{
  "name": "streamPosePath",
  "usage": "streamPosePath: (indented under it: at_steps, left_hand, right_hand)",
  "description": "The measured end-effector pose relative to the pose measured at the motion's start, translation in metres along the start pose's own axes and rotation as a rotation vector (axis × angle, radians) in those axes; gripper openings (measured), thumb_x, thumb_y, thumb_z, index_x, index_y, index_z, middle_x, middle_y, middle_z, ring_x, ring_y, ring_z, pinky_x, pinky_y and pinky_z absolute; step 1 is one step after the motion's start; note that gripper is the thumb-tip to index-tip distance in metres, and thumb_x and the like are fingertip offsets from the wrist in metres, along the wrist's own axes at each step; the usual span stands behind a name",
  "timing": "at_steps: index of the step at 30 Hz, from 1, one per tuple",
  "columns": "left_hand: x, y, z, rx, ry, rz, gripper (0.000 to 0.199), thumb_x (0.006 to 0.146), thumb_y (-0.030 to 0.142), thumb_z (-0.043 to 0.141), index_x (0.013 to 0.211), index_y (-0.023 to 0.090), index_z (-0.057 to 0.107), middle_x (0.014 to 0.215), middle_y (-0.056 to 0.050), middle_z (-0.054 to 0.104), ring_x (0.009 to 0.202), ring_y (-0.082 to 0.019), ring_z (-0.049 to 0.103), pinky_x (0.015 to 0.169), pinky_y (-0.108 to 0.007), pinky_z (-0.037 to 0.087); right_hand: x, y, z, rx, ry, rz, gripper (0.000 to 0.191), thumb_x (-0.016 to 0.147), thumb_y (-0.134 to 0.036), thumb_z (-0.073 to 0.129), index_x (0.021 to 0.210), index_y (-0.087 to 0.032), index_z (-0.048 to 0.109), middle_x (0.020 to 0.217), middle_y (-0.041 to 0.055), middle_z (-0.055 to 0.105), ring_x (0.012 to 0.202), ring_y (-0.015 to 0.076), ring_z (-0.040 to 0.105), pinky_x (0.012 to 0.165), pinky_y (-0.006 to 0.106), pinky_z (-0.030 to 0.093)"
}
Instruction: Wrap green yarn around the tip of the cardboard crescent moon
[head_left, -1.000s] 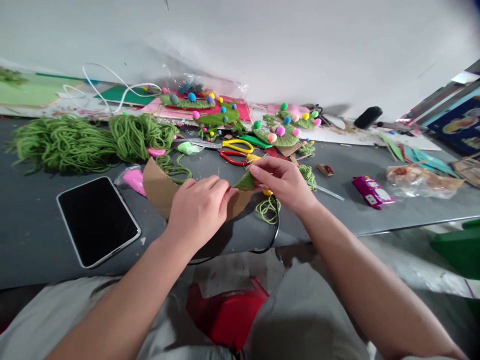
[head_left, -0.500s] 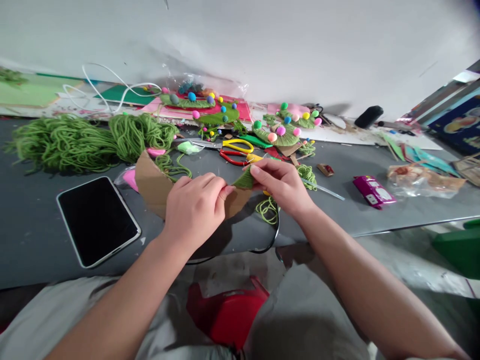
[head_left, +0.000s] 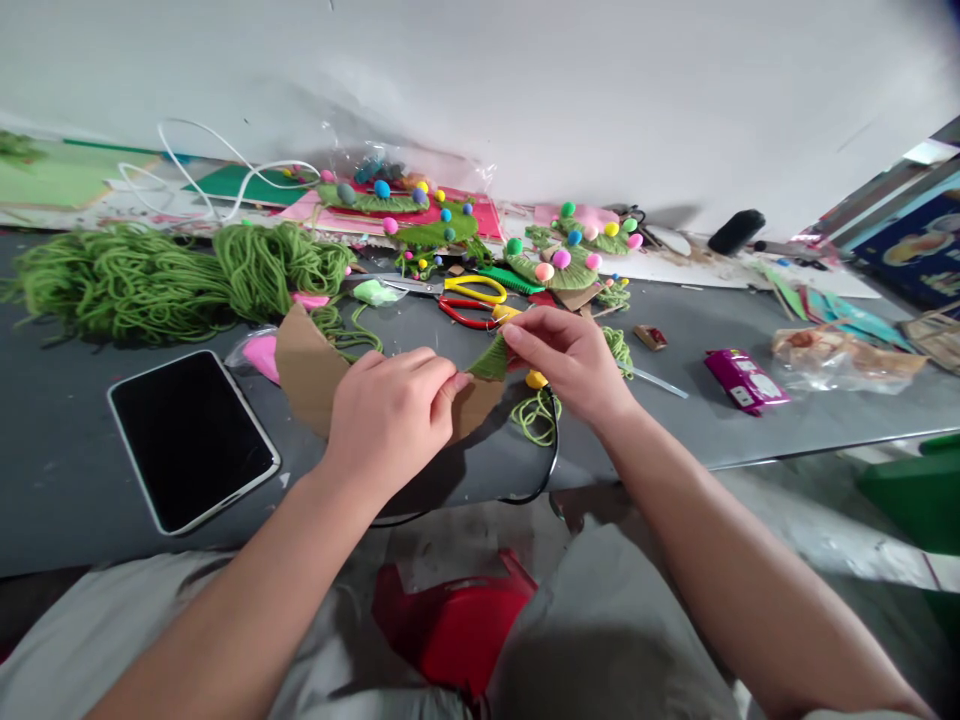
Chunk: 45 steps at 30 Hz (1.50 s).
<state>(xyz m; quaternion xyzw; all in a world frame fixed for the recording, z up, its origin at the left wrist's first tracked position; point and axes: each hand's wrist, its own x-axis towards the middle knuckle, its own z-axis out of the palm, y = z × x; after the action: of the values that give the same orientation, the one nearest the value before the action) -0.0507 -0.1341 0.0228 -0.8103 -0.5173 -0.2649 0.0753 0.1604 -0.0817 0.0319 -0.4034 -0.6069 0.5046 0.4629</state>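
My left hand [head_left: 397, 408] is closed on a piece of brown cardboard [head_left: 306, 375], which extends out on both sides of it. On the cardboard's right part, a patch of green yarn [head_left: 489, 362] covers the surface. My right hand [head_left: 568, 360] pinches that yarn-covered end between thumb and fingers. Beyond the hands lie red-handled pliers [head_left: 466, 314] and yellow-handled scissors [head_left: 477, 289]. A yellow-tipped tool [head_left: 536, 380] with a black cord sits just under my right hand, beside a loose coil of light green yarn [head_left: 535, 418].
A tablet [head_left: 195, 440] lies at left, with large bundles of green yarn [head_left: 124, 285] behind it. Green yarn pieces with coloured pompoms [head_left: 566, 270] line the back. A purple packet [head_left: 746, 382] and a plastic bag [head_left: 844, 362] are at right. A red stool [head_left: 454, 625] shows below.
Both hands keep their grip on the cardboard. My right hand has lifted slightly, so more of the yellow-tipped tool shows. The view has shifted a little.
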Motion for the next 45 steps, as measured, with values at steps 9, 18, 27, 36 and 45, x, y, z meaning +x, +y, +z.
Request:
streamPosePath:
  at_steps: [9, 18, 27, 36, 45]
  left_hand:
    - [-0.002, 0.000, 0.000, 0.026, 0.026, 0.007, 0.026, 0.100, 0.023, 0.055, 0.075, 0.020, 0.061, 0.072, 0.000, 0.065, 0.064, -0.019, 0.059, 0.065, -0.037, 0.034]
    - [-0.001, -0.001, 0.001, 0.008, 0.025, -0.011, 0.026, 0.099, 0.021, 0.055, 0.073, 0.020, 0.058, 0.071, -0.001, 0.066, 0.063, -0.019, 0.059, 0.064, -0.037, 0.034]
    - [-0.001, -0.002, 0.000, 0.012, 0.012, -0.019, 0.026, 0.098, 0.022, 0.054, 0.073, 0.021, 0.058, 0.072, -0.001, 0.067, 0.064, -0.020, 0.060, 0.065, -0.037, 0.035]
    - [0.000, -0.001, -0.003, -0.043, -0.030, -0.045, 0.027, 0.099, 0.023, 0.052, 0.072, 0.021, 0.059, 0.071, -0.002, 0.067, 0.064, -0.020, 0.060, 0.065, -0.037, 0.035]
    - [0.002, 0.001, -0.005, -0.126, -0.098, -0.098, 0.018, 0.102, 0.028, 0.052, 0.107, 0.019, 0.067, 0.097, -0.005, 0.074, 0.082, -0.024, 0.069, 0.073, -0.036, 0.042]
  right_hand:
    - [0.001, 0.002, 0.003, 0.025, -0.066, 0.055, 0.028, 0.082, -0.045, 0.082, 0.090, -0.019, 0.075, 0.086, 0.0022, 0.070, 0.078, 0.0146, 0.067, 0.074, 0.029, 0.062]
    - [0.000, 0.001, 0.005, 0.056, -0.094, 0.091, 0.030, 0.081, -0.046, 0.084, 0.088, -0.018, 0.074, 0.084, 0.0018, 0.069, 0.076, 0.0131, 0.065, 0.072, 0.027, 0.059]
    - [-0.001, 0.003, 0.005, 0.139, -0.113, 0.102, 0.027, 0.078, -0.042, 0.086, 0.087, -0.019, 0.076, 0.083, 0.0015, 0.070, 0.076, 0.0135, 0.065, 0.073, 0.029, 0.058]
    - [-0.002, 0.009, 0.009, 0.189, -0.011, 0.092, 0.024, 0.075, -0.040, 0.088, 0.084, -0.023, 0.075, 0.090, 0.0013, 0.072, 0.078, 0.0126, 0.064, 0.074, 0.028, 0.057]
    - [-0.003, 0.012, 0.018, 0.211, -0.002, 0.112, 0.025, 0.071, -0.038, 0.091, 0.082, -0.021, 0.076, 0.082, -0.0003, 0.072, 0.071, 0.0100, 0.062, 0.071, 0.026, 0.057]
